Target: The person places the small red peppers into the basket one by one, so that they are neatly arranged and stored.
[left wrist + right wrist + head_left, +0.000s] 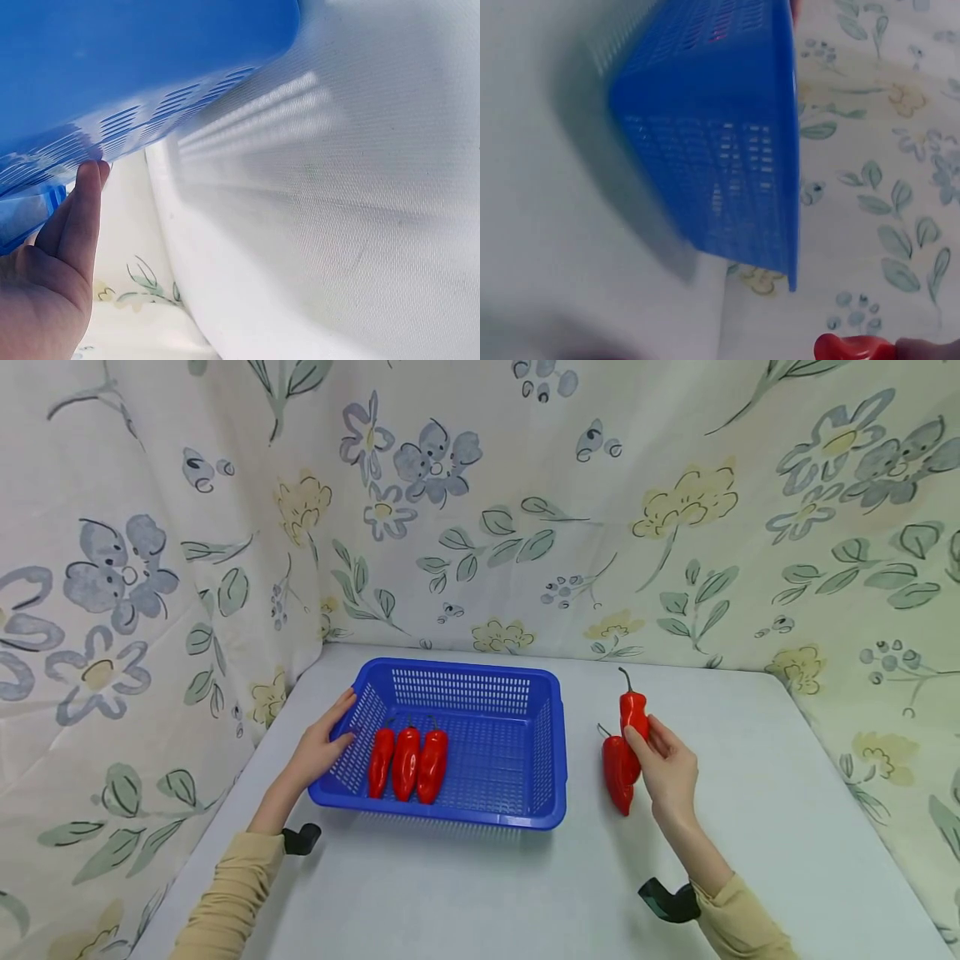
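In the head view, a blue basket (480, 817) stands on a white worktop (750, 760), with three red peppers (406, 764) lying side by side in its left half, stems toward the far side. The left hand (318, 752) touches the basket's left rim. Right of the basket, the right hand (671, 772) pinches a fourth pepper (633, 710) between thumb and fingers, stem up. It overlaps a fifth pepper (616, 777) lying on the worktop; whether the two touch, I cannot tell. A floral cloth (480, 510) hangs behind.

In the left wrist view, the left hand's fingers are extended against the basket's slotted outer wall.

In the right wrist view, the basket's outer side fills the upper middle; part of the held pepper shows at the bottom edge, a fingertip against it.
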Tool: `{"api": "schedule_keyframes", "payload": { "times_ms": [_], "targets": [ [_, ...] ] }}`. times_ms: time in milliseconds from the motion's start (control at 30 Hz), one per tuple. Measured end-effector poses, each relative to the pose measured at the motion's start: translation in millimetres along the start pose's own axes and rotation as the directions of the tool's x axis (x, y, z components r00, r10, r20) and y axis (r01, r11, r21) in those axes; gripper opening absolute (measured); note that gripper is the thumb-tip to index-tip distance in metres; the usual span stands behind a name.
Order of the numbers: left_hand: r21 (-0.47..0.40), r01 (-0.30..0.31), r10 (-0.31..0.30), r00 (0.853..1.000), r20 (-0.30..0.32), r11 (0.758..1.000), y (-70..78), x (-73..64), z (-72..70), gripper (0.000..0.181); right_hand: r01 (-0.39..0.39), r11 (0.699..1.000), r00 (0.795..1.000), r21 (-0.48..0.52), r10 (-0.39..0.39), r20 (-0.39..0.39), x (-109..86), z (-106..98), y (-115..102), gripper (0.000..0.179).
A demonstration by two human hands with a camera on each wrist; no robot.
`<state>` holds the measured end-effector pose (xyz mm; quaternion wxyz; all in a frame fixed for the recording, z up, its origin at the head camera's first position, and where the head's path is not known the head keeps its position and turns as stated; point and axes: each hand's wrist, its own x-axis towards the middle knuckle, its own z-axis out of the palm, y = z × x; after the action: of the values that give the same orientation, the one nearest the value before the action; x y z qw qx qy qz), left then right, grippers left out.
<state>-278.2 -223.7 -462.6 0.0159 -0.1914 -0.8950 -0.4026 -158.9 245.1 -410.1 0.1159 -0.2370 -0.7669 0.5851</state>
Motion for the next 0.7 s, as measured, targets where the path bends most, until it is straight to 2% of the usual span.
{"api": "schedule_keyframes", "payload": {
  "times_ms": [700],
  "targets": [
    [0.004, -0.004, 0.004, 1.000, -0.009, 1.000, 0.5, -0.3, 0.3, 0.062, 0.064, 0.986, 0.989, 0.152, -0.083, 0.120, -20.7, 62, -29, 0.059]
  ]
}}
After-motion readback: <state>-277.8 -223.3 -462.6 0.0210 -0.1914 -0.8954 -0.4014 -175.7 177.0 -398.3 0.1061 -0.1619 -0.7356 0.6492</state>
